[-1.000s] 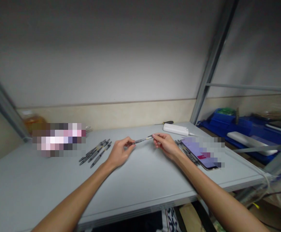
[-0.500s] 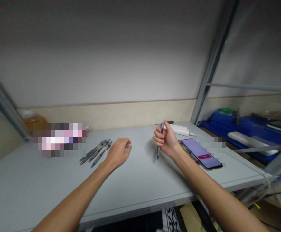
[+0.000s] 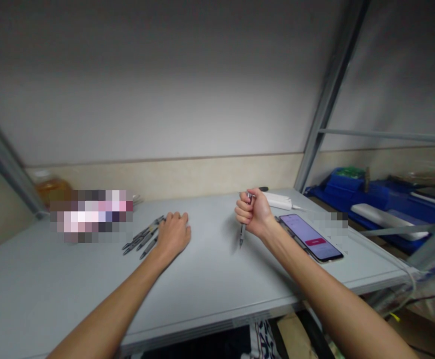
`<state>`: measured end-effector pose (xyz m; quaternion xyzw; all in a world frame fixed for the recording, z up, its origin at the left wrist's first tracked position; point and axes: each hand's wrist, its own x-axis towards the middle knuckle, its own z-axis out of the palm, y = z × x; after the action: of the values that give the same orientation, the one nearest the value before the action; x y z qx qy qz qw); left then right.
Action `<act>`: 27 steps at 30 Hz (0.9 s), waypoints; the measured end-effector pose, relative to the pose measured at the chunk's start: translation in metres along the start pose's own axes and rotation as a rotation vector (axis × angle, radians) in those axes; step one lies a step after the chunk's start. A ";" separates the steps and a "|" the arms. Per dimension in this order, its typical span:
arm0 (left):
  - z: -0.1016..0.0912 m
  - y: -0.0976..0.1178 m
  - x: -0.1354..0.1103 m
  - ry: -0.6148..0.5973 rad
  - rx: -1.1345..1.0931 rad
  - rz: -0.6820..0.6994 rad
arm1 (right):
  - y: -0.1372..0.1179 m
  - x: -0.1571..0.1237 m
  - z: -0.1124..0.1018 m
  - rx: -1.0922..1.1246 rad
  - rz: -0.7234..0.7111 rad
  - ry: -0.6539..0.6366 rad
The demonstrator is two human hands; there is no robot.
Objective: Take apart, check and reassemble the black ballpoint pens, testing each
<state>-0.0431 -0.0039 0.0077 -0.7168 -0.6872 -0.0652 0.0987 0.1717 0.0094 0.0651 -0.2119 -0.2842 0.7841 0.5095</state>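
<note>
Grey and mostly bare, the desk (image 3: 210, 279) is carrying a row of pens (image 3: 142, 237) at the left and a phone (image 3: 310, 238) at the right. A second ago both hands were gripping one pen (image 3: 242, 234) level between them; now the right hand (image 3: 252, 214) alone is fisting it upright, tip down just above the desk. The left hand (image 3: 174, 234) is sliding onto the row of pens, fingers loosely spread.

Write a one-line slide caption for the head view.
Right hand grips a pen upright, tip down; left hand rests at a row of pens.
</note>
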 end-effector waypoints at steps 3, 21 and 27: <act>0.000 0.000 0.000 -0.008 0.021 -0.025 | 0.000 0.000 -0.001 0.004 0.009 -0.016; -0.002 -0.009 0.001 -0.064 0.108 -0.061 | -0.001 0.002 -0.003 -0.084 -0.008 -0.032; -0.005 -0.008 0.001 -0.058 0.077 -0.054 | 0.002 0.008 -0.012 -0.331 -0.044 0.100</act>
<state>-0.0513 -0.0041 0.0136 -0.6954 -0.7107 -0.0205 0.1043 0.1746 0.0193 0.0549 -0.3252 -0.3882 0.7039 0.4981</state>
